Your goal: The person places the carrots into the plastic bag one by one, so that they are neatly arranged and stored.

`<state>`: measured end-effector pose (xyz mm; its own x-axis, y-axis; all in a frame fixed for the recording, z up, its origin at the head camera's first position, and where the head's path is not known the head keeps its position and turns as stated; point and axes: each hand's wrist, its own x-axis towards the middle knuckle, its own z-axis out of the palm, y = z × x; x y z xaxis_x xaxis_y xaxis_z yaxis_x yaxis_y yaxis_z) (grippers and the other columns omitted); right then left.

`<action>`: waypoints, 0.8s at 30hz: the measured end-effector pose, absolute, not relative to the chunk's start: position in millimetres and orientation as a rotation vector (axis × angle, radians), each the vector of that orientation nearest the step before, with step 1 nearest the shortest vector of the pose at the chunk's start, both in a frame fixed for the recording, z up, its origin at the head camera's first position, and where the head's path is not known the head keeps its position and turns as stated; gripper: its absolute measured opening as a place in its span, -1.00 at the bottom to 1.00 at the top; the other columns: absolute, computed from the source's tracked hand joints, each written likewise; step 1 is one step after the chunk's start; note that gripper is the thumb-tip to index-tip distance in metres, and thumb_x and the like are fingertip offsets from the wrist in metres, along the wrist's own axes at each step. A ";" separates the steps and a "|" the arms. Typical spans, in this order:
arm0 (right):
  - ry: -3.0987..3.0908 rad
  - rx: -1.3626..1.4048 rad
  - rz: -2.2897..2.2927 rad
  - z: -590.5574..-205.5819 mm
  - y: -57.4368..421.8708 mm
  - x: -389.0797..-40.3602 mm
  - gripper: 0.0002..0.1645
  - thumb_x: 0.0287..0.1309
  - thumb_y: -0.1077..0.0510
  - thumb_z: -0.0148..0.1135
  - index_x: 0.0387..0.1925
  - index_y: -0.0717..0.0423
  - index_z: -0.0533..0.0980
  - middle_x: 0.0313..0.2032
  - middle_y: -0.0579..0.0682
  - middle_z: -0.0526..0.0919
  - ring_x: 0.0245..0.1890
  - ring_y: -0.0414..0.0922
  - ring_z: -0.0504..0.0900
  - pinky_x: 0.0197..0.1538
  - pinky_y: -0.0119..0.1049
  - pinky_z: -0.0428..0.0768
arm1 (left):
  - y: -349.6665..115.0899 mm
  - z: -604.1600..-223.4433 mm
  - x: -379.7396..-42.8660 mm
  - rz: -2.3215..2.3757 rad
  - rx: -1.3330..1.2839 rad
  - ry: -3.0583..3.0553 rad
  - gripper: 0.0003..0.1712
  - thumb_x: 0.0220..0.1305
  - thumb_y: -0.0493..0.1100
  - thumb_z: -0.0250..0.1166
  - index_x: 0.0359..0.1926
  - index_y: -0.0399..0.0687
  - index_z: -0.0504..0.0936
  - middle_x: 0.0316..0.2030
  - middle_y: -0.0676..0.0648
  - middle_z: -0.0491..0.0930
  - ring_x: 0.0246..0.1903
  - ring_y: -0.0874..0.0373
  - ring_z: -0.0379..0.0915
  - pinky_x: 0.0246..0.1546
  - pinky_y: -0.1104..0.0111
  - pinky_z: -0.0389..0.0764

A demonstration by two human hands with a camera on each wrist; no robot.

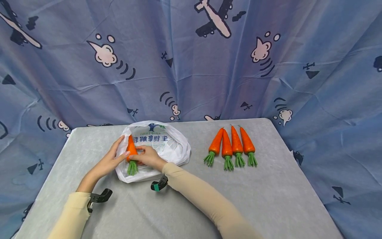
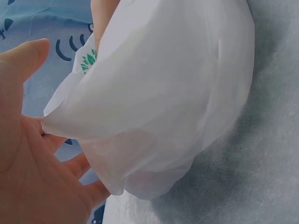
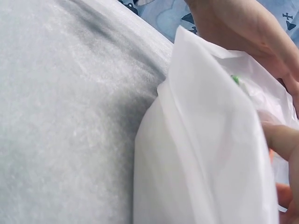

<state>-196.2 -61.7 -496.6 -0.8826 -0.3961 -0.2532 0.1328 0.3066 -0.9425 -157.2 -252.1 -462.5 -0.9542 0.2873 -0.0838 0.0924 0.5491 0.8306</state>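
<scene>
A white plastic bag [image 1: 182, 146] with blue print lies on the table, its mouth spread open. In its left part is an orange carrot [image 1: 131, 146] with green stalks pointing toward the person. My right hand [image 1: 150, 157] reaches into the bag mouth and pinches the carrot between thumb and fingers. At the bag's left side, my left hand [image 1: 111, 162] has its fingers extended against the outside of the plastic. The left thumb [image 2: 35, 56] stands apart from the bag in the left wrist view; overhead, its tip overlaps the carrot's edge.
Several more carrots [image 1: 236, 144] lie side by side right of the bag, stalks toward the person. The grey table [image 1: 268, 199] ends at a blue patterned curtain [image 1: 191, 66] at the back. Dark wrist cameras [image 1: 101, 196] project from both wrists.
</scene>
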 end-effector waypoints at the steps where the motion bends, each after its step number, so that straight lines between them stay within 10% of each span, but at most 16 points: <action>1: 2.150 -0.233 -1.597 -496.3 -62.3 -195.8 -0.28 0.07 -0.03 0.46 0.25 0.12 0.49 -0.61 -0.11 0.56 -0.59 -0.20 0.61 -0.45 -0.43 0.62 | -252.1 -462.6 -157.0 1.361 0.319 2.575 -0.04 0.47 -0.02 0.12 0.59 0.11 -0.33 0.57 -0.35 -0.38 0.51 -0.47 -0.39 0.33 -0.48 -0.10; 24: 2.327 -0.278 -1.442 -495.2 -69.5 -192.9 -0.30 0.09 -0.11 0.45 0.22 0.09 0.53 -0.71 -0.14 0.49 -0.69 -0.27 0.44 -0.60 -0.50 0.33 | -251.3 -463.0 -156.4 1.366 0.322 2.574 -0.05 0.47 -0.03 0.11 0.59 0.11 -0.33 0.56 -0.35 -0.37 0.51 -0.46 -0.39 0.34 -0.47 -0.11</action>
